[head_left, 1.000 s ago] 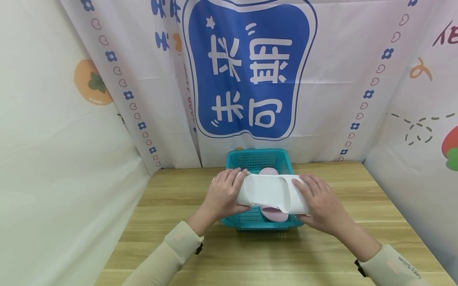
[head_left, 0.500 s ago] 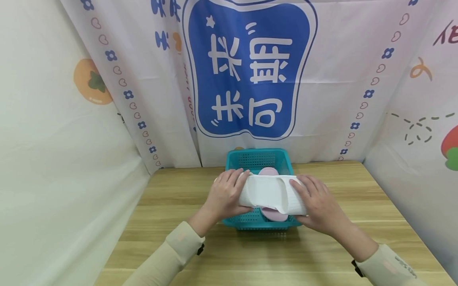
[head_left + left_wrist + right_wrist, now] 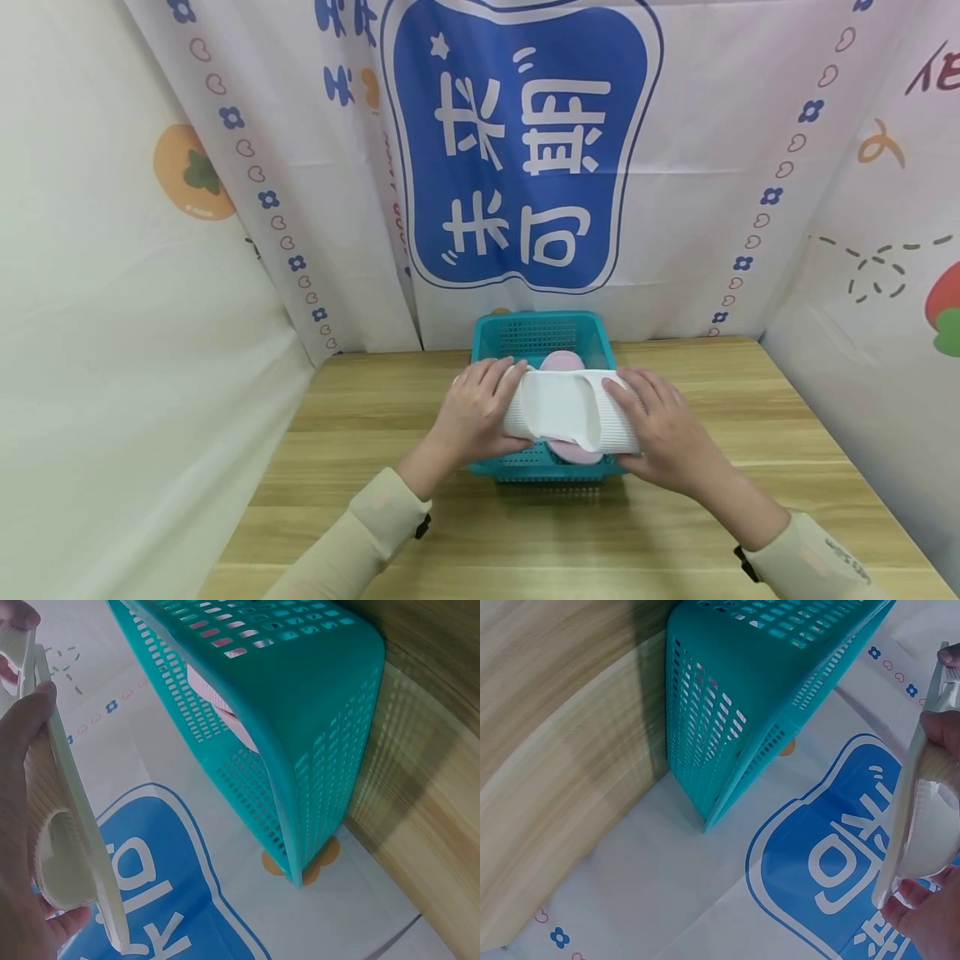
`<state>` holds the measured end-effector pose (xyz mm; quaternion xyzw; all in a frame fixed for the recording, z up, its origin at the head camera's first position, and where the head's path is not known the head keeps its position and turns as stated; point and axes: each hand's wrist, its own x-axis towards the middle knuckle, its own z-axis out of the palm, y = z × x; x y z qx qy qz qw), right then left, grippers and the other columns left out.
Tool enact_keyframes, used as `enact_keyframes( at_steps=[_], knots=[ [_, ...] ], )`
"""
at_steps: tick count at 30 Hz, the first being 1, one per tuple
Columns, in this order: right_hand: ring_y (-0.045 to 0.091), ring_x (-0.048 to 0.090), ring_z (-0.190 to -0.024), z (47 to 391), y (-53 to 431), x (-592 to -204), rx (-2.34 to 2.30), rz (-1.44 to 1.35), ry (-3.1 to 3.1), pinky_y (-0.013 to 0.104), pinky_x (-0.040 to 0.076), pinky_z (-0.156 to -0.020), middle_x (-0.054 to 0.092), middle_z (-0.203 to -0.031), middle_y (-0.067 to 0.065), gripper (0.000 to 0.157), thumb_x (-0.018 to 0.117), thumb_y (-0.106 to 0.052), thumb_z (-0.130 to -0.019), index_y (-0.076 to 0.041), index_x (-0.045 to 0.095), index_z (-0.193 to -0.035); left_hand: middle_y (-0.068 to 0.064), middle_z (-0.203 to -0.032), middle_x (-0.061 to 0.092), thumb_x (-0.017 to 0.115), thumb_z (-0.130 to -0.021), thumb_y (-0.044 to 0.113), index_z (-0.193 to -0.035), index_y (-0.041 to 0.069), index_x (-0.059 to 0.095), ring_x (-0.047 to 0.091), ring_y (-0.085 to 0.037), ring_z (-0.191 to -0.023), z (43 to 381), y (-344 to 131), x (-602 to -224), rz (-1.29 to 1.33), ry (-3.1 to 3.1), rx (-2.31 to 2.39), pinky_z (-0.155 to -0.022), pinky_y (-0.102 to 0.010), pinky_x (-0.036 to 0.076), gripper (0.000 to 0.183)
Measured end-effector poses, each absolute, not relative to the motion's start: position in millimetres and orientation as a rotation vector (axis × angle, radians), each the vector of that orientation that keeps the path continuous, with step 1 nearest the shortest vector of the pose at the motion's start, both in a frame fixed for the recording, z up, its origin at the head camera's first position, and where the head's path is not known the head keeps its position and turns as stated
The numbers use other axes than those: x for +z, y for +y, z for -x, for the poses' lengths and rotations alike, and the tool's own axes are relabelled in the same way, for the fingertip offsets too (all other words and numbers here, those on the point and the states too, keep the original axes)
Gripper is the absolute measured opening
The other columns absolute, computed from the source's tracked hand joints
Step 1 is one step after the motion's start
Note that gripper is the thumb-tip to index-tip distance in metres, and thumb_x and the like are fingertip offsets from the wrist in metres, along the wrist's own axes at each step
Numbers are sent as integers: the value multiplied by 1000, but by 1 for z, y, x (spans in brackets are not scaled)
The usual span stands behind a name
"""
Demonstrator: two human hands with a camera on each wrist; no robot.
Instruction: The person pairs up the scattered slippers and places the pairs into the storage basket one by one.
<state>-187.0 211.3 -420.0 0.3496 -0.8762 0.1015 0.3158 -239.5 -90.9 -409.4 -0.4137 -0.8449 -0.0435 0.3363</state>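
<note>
A pair of white ribbed slippers [image 3: 561,408] is held crosswise above the teal basket [image 3: 536,319], one ribbed strap at each end. My left hand [image 3: 472,408] grips the left end, fingers over the top and thumb below. At the other end, my right hand [image 3: 663,425] grips the slippers the same way. In the left wrist view, the slipper strap [image 3: 46,780] shows its hollow opening beside the thumb. Pink slippers [image 3: 562,361] lie in the basket, partly hidden under the white pair. How the two white soles meet is hard to see.
The basket stands on a wood-grain table [image 3: 360,467] near its back edge. Behind it hangs a white cloth [image 3: 675,250] with a blue printed panel [image 3: 525,150]. White cloth walls [image 3: 112,375] flank the table on both sides.
My left hand has shifted slightly right and my right hand slightly left, bringing the slipper ends a little closer together. The basket and the pink slippers stay put.
</note>
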Motion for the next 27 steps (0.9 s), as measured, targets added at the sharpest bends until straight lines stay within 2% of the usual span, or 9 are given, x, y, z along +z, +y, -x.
enact_keyframes(
  at_steps=[17, 27],
  knots=[
    [43, 45, -116, 190, 207, -421, 272, -949, -2284, 60, 44, -91, 46, -132, 25, 107, 92, -33, -49, 0, 44, -138, -16, -132, 55, 79, -59, 69, -140, 6, 47, 53, -32, -117, 236, -89, -410, 1090, -2226, -112, -99, -46, 46, 107],
    [42, 45, -117, 188, 204, -421, 275, -934, -2299, 61, 43, -93, 46, -133, 24, 106, 92, -34, -50, -1, 44, -138, -17, -130, 57, 81, -57, 68, -139, 6, 48, 54, -33, -115, 235, -85, -411, 1089, -2220, -119, -97, -47, 47, 108]
  ],
)
